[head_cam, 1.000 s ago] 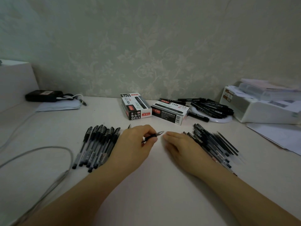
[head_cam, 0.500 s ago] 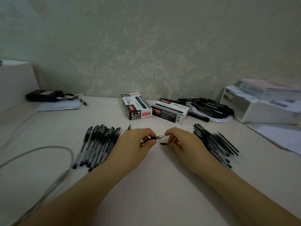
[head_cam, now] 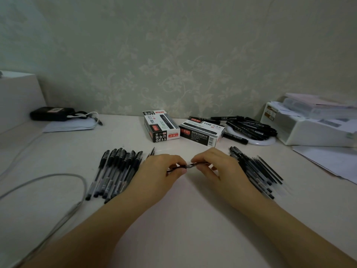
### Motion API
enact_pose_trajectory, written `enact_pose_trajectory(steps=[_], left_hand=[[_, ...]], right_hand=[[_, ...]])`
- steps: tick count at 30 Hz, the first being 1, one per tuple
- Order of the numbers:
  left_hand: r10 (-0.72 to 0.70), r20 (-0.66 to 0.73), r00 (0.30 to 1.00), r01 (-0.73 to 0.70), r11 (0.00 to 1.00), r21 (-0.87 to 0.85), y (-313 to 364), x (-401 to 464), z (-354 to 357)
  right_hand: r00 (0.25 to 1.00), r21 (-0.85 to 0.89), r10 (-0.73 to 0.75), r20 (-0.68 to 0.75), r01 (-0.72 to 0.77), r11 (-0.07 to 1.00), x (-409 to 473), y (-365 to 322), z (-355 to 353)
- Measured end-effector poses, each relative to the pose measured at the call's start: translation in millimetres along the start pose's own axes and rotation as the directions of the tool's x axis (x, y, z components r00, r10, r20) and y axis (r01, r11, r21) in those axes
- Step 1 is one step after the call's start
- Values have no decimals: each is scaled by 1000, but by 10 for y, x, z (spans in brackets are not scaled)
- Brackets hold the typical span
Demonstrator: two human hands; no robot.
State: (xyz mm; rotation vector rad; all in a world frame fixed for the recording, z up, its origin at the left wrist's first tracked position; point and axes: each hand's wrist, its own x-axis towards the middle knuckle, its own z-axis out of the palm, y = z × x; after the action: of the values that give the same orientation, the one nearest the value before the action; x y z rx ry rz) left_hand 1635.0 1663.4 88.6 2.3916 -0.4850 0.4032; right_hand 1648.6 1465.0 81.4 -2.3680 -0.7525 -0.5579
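My left hand [head_cam: 161, 172] pinches a thin black pen [head_cam: 190, 165] near its metal tip, just above the white table [head_cam: 185, 219]. My right hand [head_cam: 216, 167] pinches a small black cap at that tip, so both hands meet at the centre. A row of capped black pens [head_cam: 116, 171] lies left of my left hand. A pile of uncapped pens and caps [head_cam: 255, 171] lies right of my right hand.
Two black-and-white pen boxes [head_cam: 161, 125] [head_cam: 202, 132] sit behind my hands. More black markers [head_cam: 249, 127] rest on a white ring. A white tray with papers [head_cam: 309, 124] stands at the right, a grey cable [head_cam: 58, 176] loops at the left, a black device [head_cam: 51, 113] far left.
My right hand picked up a small cap from the table and brought it left to the pen tip held by my left hand.
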Motion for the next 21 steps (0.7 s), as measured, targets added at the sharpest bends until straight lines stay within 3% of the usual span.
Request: enact_pose_trajectory(steps=[8, 16, 21], left_hand=[[7, 32, 999, -5, 999, -41, 9, -8, 24], [139, 114, 984, -147, 987, 65, 23, -5, -22], [170, 121, 978, -181, 980, 84, 47, -13, -32]], right_hand=[[999, 71, 7, 33, -9, 997, -12, -24, 44], [987, 119, 29, 160, -48, 992, -39, 28, -22], [988, 171, 34, 148, -60, 983, -54, 23, -26]])
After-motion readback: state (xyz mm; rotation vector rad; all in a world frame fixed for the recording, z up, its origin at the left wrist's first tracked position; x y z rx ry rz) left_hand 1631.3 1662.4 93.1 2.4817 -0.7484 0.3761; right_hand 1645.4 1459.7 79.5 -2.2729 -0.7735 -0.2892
